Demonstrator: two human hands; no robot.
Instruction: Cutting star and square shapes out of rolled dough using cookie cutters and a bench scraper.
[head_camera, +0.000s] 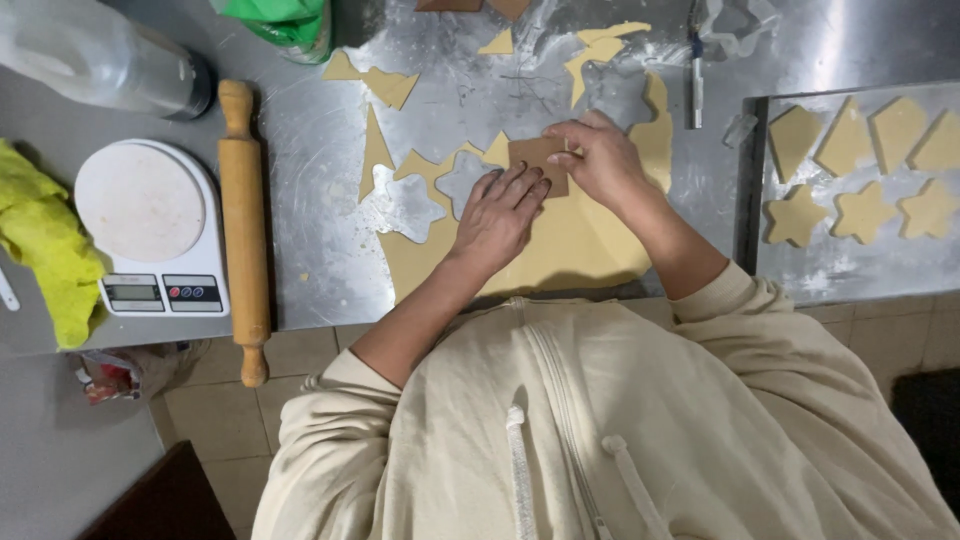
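Observation:
A rolled sheet of pale yellow dough (570, 250) lies on the steel counter (320, 230), with star-shaped holes cut out of its left part. A small brown cardboard square (535, 155) rests on the dough's upper edge. My left hand (497, 213) lies flat, fingertips pressing on the square's lower left. From the right side, my right hand (600, 160) pinches the square with thumb and fingers.
A wooden rolling pin (243, 225) lies left of the dough, beside a white kitchen scale (150, 225) and a yellow cloth (45, 245). A steel tray (850, 270) at right holds cut dough stars and diamonds. Dough scraps (385, 85), a cookie cutter (735, 30) and a small knife (696, 70) lie behind.

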